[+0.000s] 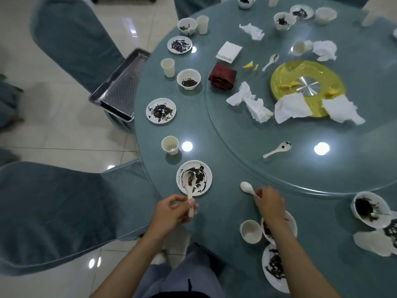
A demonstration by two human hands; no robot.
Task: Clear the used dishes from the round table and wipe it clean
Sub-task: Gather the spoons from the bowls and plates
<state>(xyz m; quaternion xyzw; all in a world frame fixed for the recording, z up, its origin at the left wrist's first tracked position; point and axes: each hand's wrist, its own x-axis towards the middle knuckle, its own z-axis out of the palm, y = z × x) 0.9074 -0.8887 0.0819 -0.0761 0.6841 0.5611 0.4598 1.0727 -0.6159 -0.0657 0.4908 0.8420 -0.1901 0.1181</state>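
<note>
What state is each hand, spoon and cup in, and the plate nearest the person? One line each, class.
Left hand: gripping the handle of a white ceramic spoon.
That spoon: soiled, bowl resting on a small round white plate.
That plate: smeared dark.
Right hand: pinching a second white ceramic spoon, which looks clean.
White paper cup beside the yellow round dish: tipped on its side.
Second white paper cup beyond the plate: upright.

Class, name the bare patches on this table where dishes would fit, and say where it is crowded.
Bare: the outer ring between the right hand and the dirty bowl; the near part of the turntable, beside the lone spoon. Crowded: around the yellow dish, among crumpled napkins.
</note>
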